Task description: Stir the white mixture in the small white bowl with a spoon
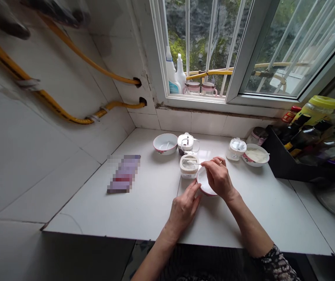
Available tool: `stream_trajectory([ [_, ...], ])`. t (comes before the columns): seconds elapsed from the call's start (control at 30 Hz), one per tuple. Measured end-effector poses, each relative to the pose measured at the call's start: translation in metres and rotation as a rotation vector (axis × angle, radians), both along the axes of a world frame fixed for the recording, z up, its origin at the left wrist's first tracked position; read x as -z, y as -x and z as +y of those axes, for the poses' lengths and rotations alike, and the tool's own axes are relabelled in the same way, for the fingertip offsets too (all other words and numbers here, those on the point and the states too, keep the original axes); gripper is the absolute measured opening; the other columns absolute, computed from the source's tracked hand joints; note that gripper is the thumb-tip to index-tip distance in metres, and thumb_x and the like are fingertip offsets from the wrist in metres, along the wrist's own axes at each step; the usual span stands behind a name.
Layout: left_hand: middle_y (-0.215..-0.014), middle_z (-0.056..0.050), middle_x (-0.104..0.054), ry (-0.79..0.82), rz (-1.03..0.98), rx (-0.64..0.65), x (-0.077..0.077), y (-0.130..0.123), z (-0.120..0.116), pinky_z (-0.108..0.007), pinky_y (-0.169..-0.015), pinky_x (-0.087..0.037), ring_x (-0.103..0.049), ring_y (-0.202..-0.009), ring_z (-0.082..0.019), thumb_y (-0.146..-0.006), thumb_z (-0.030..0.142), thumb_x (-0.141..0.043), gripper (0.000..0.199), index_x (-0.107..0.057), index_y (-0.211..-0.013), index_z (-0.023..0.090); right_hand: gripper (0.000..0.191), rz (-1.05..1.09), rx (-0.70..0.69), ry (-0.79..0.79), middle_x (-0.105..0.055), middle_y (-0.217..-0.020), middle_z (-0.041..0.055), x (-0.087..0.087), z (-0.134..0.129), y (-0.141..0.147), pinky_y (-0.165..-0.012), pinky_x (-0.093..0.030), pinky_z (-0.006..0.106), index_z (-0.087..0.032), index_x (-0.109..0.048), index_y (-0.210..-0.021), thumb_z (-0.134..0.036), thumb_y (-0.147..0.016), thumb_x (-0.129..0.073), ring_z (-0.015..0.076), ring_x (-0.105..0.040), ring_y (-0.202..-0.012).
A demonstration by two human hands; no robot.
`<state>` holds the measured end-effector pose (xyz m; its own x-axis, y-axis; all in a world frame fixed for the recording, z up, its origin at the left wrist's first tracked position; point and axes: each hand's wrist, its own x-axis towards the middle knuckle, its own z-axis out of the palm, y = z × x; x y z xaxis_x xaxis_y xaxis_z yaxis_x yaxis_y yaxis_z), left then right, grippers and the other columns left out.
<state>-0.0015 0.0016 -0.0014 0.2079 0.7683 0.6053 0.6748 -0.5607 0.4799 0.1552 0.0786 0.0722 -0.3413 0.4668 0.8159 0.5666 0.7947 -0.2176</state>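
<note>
My right hand pinches the handle of a small spoon. The spoon's far end is in the mouth of a squarish seasoning jar with white contents, its lid raised. Fingers of my left hand grip the left rim of a white bowl with a red edge, just right of the jar. My right hand covers part of that bowl, so I cannot tell all that it holds. A second seasoning jar, with dark contents, stands right behind the first.
A patterned bowl sits at the back left. To the right stand a lidded jar, a bowl of white powder and a black box of bottles. A blurred purple packet lies left on the white counter.
</note>
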Motion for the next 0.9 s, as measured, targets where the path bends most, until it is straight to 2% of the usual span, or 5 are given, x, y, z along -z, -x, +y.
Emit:
stream_trajectory([
  [0.1, -0.134, -0.012, -0.064, 0.023, 0.003, 0.003, 0.0, 0.0, 0.0, -0.029, -0.075, -0.063, -0.074, -0.087, -0.019, -0.094, 0.014, -0.052, 0.043, -0.047, -0.136, 0.024, 0.018, 0.142, 0.079, 0.055, -0.072, -0.077, 0.0024, -0.003, -0.001, -0.009, -0.085, -0.046, 0.039, -0.022, -0.064, -0.093, -0.012, -0.091, -0.049, 0.0192, -0.063, -0.072],
  [0.2, -0.134, -0.012, -0.064, 0.021, 0.006, 0.001, 0.0, 0.0, -0.001, -0.029, -0.075, -0.063, -0.074, -0.088, -0.019, -0.094, 0.014, -0.052, 0.042, -0.047, -0.134, 0.024, 0.016, 0.326, 0.188, 0.249, -0.068, -0.067, 0.0009, -0.005, -0.002, -0.024, -0.08, -0.047, 0.037, -0.023, -0.065, -0.086, -0.017, -0.088, -0.051, 0.0209, -0.063, -0.072],
  [0.3, -0.132, -0.012, -0.065, 0.014, 0.013, -0.008, -0.001, 0.001, -0.001, -0.028, -0.073, -0.062, -0.074, -0.087, -0.019, -0.094, 0.014, -0.053, 0.04, -0.049, -0.133, 0.023, 0.016, 0.343, 0.256, 0.407, -0.063, -0.061, 0.0009, -0.005, -0.002, -0.037, -0.073, -0.047, 0.035, -0.024, -0.064, -0.074, -0.019, -0.081, -0.051, 0.0217, -0.06, -0.072],
  [0.6, -0.134, -0.011, -0.064, 0.024, 0.017, -0.011, -0.003, 0.001, -0.002, -0.027, -0.071, -0.062, -0.075, -0.086, -0.018, -0.094, 0.013, -0.053, 0.042, -0.048, -0.134, 0.024, 0.018, 0.158, 0.136, 0.55, -0.06, -0.057, -0.0008, -0.002, -0.002, -0.032, -0.072, -0.043, 0.031, -0.024, -0.057, -0.06, -0.016, -0.073, -0.048, 0.0162, -0.052, -0.059],
  [0.9, -0.133, -0.011, -0.065, -0.004, 0.012, -0.009, -0.003, 0.0, -0.001, -0.025, -0.069, -0.062, -0.074, -0.085, -0.017, -0.094, 0.012, -0.052, 0.04, -0.049, -0.133, 0.023, 0.014, 0.431, 0.117, 0.776, -0.054, -0.05, -0.0027, -0.005, 0.0, -0.037, -0.055, -0.04, 0.027, -0.022, -0.06, -0.06, -0.024, -0.067, -0.048, 0.0137, -0.049, -0.05],
])
